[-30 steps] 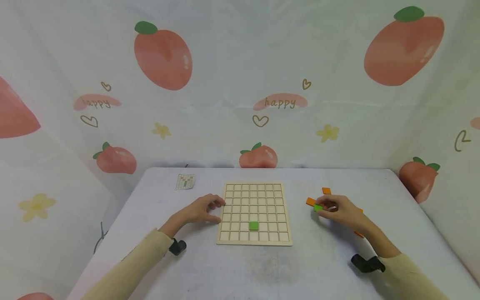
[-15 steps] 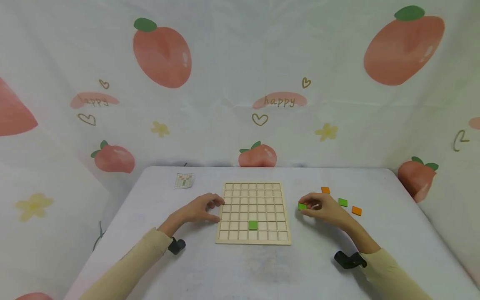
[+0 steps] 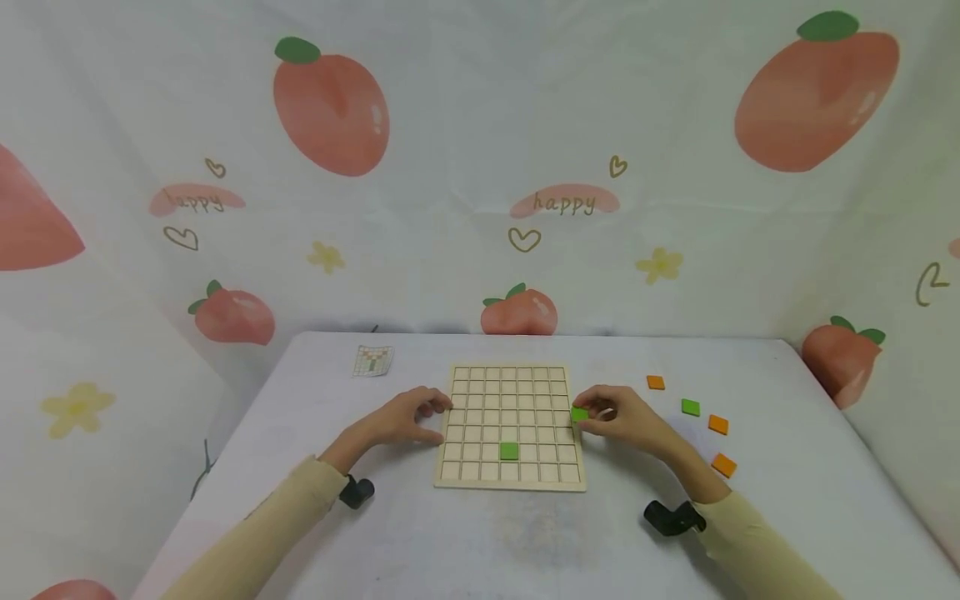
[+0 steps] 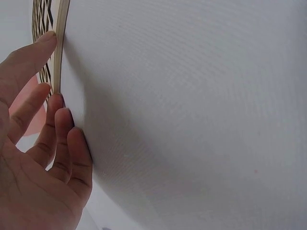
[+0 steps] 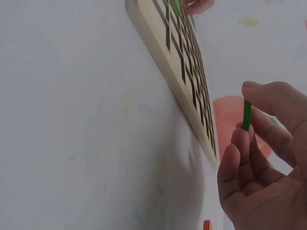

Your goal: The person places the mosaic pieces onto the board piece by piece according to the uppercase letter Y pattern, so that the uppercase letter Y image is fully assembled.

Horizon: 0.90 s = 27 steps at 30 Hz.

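While both hands (image 3: 405,417) flank the board (image 3: 509,417), the right (image 3: 618,418) pinches a green tile (image 3: 579,414).

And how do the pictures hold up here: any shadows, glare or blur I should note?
Head view: dim, fairly even light, faint shadows below the left hand and right hand, no strong glare on the board; left wrist view: a broad, soft-edged shadow across the white table; right wrist view: soft shadow beside the board, the green tile edge-on without obvious blur.

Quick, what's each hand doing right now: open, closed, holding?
Left hand: open, touching the board at its left edge.
Right hand: closed, pinching a green tile.
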Tool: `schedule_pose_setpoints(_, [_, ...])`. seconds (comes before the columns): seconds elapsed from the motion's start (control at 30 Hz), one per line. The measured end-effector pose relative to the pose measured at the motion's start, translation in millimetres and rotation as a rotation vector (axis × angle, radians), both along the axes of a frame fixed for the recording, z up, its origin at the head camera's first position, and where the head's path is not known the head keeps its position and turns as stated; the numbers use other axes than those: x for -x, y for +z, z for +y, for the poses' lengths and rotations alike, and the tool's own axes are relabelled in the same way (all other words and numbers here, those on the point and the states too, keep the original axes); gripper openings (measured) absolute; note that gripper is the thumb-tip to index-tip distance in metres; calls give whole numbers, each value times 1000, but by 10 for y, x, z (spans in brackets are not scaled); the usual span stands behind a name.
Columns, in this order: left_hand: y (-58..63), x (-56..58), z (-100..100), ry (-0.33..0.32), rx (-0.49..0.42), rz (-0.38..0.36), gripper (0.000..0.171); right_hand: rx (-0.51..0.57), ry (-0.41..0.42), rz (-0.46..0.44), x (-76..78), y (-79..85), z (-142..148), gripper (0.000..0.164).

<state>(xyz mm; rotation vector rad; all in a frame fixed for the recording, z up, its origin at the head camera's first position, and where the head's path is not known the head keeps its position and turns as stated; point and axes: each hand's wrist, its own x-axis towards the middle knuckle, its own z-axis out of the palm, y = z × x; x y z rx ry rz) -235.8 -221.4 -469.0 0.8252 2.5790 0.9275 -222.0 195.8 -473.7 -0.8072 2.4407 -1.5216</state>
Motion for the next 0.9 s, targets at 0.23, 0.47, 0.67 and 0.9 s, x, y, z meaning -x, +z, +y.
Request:
schedule_pose_setpoints(0.23, [1,-28,37,-5,-3,-8,51,28,37,-11,29,-8,-132,26])
schedule_pose_setpoints(0.47, [9,-24,28,11,11,-7,50,45,75,7,51,17,-295,25])
schedule_pose_setpoints(0.67, [25,-13,9,9,11,-9,50,34,98,-1,108,8,-467,26])
schedule_pose_setpoints(0.9, [41,-13,13,21,9,-27,51,27,122,9,133,-24,-654,24])
